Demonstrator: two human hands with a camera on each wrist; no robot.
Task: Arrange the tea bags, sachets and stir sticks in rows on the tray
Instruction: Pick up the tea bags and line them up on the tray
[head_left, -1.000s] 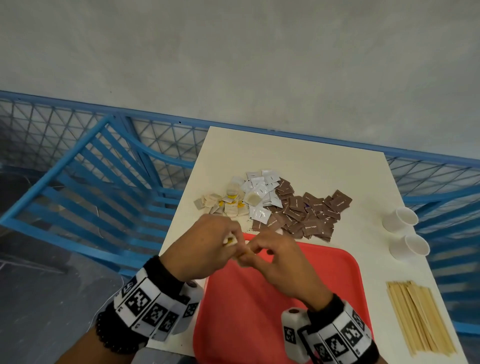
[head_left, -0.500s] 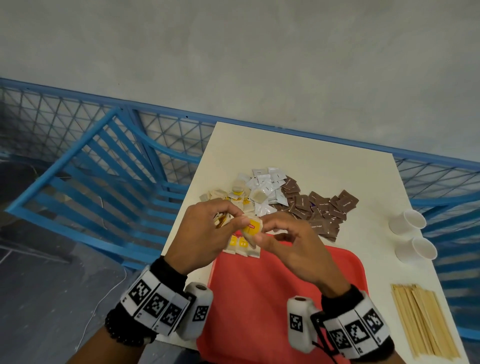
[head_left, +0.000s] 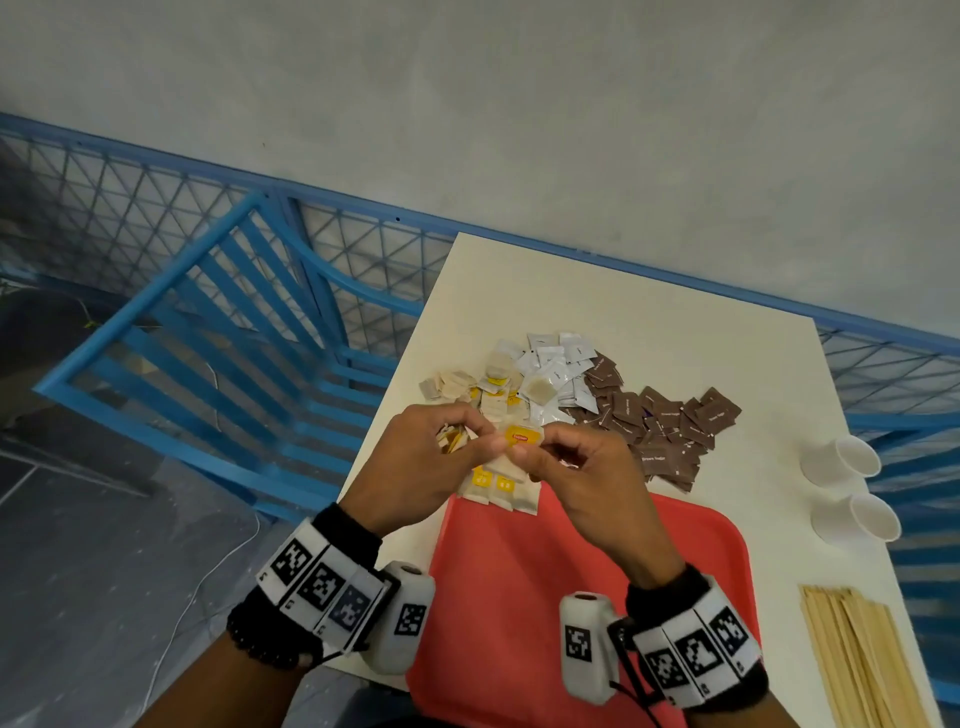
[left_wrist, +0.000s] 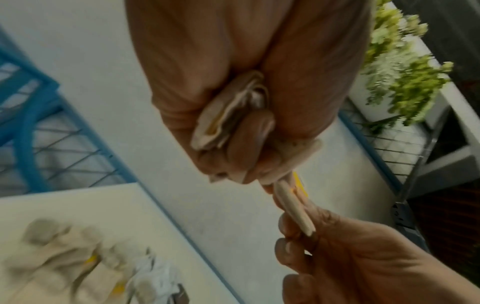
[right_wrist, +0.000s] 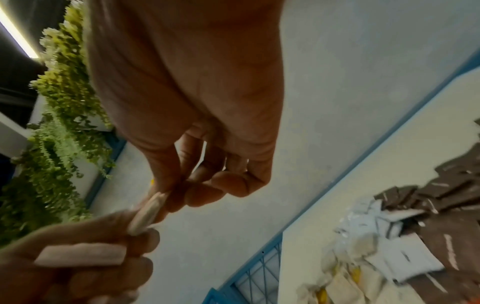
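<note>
A tea bag (head_left: 521, 435) with a yellow tag is pinched between my left hand (head_left: 485, 444) and right hand (head_left: 525, 456), above the far left edge of the red tray (head_left: 524, 597). In the left wrist view my left hand (left_wrist: 249, 164) also grips a small bundle of tea bags (left_wrist: 228, 117) in its palm. The right wrist view has my right hand (right_wrist: 170, 195) pinching the tea bag (right_wrist: 146, 211) edge-on. Three tea bags (head_left: 498, 486) lie side by side on the tray's far left edge. Stir sticks (head_left: 862, 660) lie to the right of the tray.
Beyond the tray a loose pile holds tea bags (head_left: 457, 384), white sachets (head_left: 556, 364) and brown sachets (head_left: 654, 426). Two white cups (head_left: 841, 460) stand near the table's right edge. A blue chair (head_left: 208, 332) and mesh railing flank the table (head_left: 649, 312) at the left.
Both hands have shifted slightly towards the pile. A yellow-tagged tea bag now shows between their fingertips, and the tea bags on the tray's edge have come into sight.
</note>
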